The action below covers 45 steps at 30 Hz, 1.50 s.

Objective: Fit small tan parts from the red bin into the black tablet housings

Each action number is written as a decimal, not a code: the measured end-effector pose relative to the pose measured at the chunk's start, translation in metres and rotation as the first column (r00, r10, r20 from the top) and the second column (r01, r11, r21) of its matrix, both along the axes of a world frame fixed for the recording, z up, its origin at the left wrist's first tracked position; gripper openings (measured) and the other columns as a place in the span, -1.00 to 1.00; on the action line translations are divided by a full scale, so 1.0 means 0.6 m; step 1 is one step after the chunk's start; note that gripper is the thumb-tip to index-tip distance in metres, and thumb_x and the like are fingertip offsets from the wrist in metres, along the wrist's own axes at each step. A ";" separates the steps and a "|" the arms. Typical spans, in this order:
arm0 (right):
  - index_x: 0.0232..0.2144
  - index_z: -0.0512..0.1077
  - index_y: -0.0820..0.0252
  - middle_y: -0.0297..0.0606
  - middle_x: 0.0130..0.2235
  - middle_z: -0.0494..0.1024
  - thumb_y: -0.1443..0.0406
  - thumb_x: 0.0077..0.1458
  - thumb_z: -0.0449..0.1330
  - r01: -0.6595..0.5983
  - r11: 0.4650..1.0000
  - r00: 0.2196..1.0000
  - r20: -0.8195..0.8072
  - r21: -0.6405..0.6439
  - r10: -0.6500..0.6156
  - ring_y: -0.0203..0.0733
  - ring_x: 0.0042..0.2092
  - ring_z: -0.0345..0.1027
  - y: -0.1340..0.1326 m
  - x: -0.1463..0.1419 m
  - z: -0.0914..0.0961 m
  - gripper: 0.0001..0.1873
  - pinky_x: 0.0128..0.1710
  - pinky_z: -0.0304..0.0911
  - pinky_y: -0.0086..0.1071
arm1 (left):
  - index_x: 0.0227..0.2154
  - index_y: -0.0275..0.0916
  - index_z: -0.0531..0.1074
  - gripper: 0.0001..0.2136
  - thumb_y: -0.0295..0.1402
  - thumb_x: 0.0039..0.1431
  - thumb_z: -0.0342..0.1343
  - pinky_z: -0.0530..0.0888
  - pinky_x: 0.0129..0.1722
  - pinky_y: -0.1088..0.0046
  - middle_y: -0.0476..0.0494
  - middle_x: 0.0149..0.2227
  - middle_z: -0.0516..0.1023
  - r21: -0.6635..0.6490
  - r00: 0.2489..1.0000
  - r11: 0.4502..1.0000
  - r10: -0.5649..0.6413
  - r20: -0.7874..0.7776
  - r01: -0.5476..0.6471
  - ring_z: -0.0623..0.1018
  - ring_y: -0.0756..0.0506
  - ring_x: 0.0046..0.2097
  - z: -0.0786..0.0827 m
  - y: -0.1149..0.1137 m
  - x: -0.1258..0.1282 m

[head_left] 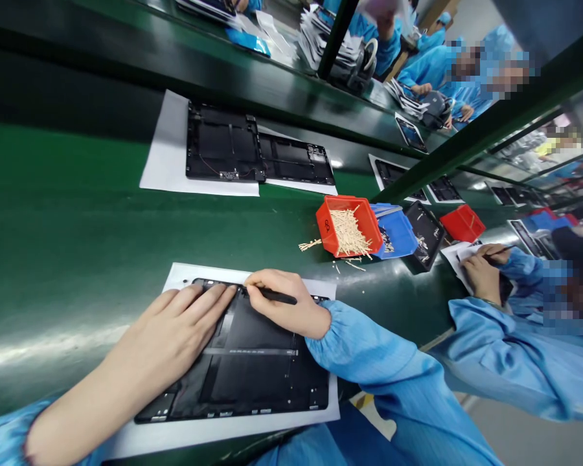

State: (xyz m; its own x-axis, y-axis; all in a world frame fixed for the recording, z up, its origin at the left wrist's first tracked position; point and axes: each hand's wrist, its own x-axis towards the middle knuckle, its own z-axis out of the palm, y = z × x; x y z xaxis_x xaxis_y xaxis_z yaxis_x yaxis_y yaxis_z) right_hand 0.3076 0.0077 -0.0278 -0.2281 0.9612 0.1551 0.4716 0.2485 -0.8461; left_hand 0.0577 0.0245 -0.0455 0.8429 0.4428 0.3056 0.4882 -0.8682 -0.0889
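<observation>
One black device casing (272, 382), open side up, lying flat on a white sheet (272, 430) at the near edge of a green desk (78, 239); a narrow grey strip (252, 352) runs across its middle. One left hand (179, 327), palm down over the casing's left part, fingers extended and released, their tips at the far edge. One right hand (286, 304), at that same far edge, its fingers grasping a black pen-like tool (279, 296), the tip end just beside the left fingertips. Both arms in blue sleeves (379, 349). Behind, two further casings: one (223, 145) on white paper, its right side against a second (298, 162), likewise on paper. Right of centre, a row of bins: red bin (326, 230), filled with pale thin sticks (350, 234), a few more loose on the desk beside it; blue bin (407, 238), touching the red one, small parts inside; black bin (426, 223), tilted in appearance, small pieces inside; second red bin (466, 223), farther along, contents not readable from here. At far right, one co-worker in blue, hands (483, 278) over a white sheet and holding a thin dark tool. Across the desk, past a green post (466, 139), several more people in blue, with stacked papers (315, 39).
</observation>
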 end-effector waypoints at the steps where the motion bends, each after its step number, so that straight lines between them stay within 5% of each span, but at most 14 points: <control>1: -0.22 0.58 0.12 -0.26 -0.22 0.71 0.22 0.40 0.15 -0.020 1.000 1.000 0.008 0.022 0.020 -0.22 -0.21 0.59 -0.001 0.001 0.000 -0.78 -0.11 0.50 -0.35 | 0.28 -0.49 0.48 -0.52 -0.58 0.35 -0.05 0.38 -0.05 0.07 -0.42 0.06 0.66 0.006 1.000 1.000 0.005 -0.009 -0.005 0.51 -0.36 0.00 0.000 -0.001 0.001; 21: -0.12 0.52 0.15 -0.12 -0.19 0.67 0.25 0.53 0.04 -0.270 0.956 0.945 0.221 0.117 0.240 -0.14 -0.19 0.55 0.002 0.017 0.025 -0.74 -0.11 0.48 -0.28 | 0.29 -0.42 0.48 -0.55 -0.46 0.43 -0.03 0.35 -0.08 0.10 -0.35 0.04 0.66 -0.061 0.999 0.998 0.030 0.046 -0.027 0.48 -0.35 -0.02 0.005 0.003 0.010; 29: -0.42 0.52 0.10 -0.33 -0.38 0.65 0.25 0.28 0.23 0.080 0.996 0.991 0.108 -0.026 -0.076 -0.24 -0.35 0.51 0.004 0.015 0.010 -0.80 -0.23 0.44 -0.38 | 0.26 -0.29 0.53 -0.56 -0.44 0.45 -0.07 0.34 -0.11 0.10 -0.34 0.03 0.66 -0.071 0.999 0.997 0.039 0.032 -0.037 0.51 -0.33 -0.03 0.006 0.005 0.014; 41: -0.25 0.64 0.15 -0.32 -0.31 0.71 0.25 0.30 0.25 0.064 0.976 0.998 -0.011 -0.207 -0.068 -0.26 -0.33 0.53 0.007 0.021 0.010 -0.83 -0.28 0.40 -0.40 | 0.31 -0.26 0.49 -0.54 -0.41 0.50 -0.14 0.42 -0.14 0.10 -0.33 0.03 0.69 -0.031 0.999 0.998 0.054 -0.008 -0.054 0.57 -0.29 -0.07 0.004 0.005 0.012; 45: -0.26 0.65 0.15 -0.31 -0.30 0.72 0.27 0.28 0.26 0.080 0.980 0.997 0.022 -0.183 -0.077 -0.25 -0.31 0.54 0.007 0.021 0.008 -0.85 -0.27 0.39 -0.41 | 0.35 -0.21 0.45 -0.48 -0.36 0.54 -0.28 0.48 -0.10 0.11 -0.23 0.08 0.68 -0.118 0.993 0.987 0.103 -0.058 -0.109 0.61 -0.27 0.00 0.006 0.001 0.009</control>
